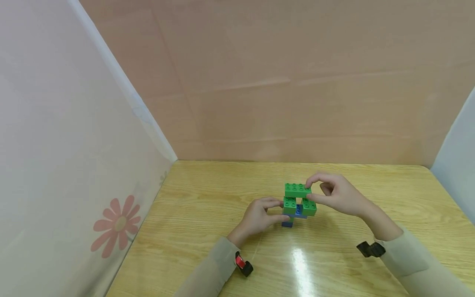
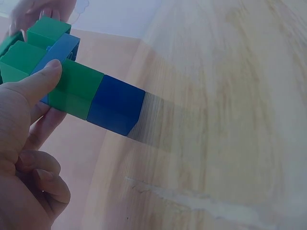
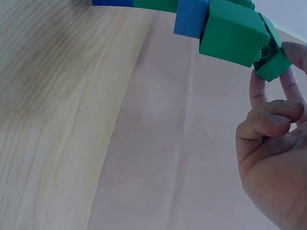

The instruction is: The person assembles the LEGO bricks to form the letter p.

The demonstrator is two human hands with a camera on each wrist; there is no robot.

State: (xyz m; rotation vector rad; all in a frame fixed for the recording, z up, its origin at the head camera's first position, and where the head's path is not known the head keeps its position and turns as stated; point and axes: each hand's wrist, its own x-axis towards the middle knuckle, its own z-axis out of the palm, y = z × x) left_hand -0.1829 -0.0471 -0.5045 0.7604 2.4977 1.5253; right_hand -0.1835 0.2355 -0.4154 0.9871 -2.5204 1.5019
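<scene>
A stack of toy building bricks stands on the table. At its foot is a dark blue brick, with a green brick above it. A lighter blue brick lies across, bearing two green bricks side by side, the left one and the right one. My left hand pinches the stack around the lighter blue layer. My right hand pinches the right end of a long green brick on top. Its hollow underside shows in the right wrist view; whether it is seated, I cannot tell.
The wooden table reaches back to a tan cloth wall. A white sheet with a pink flower hangs on the left, and a pale sheet on the right. Dark straps circle both sleeves.
</scene>
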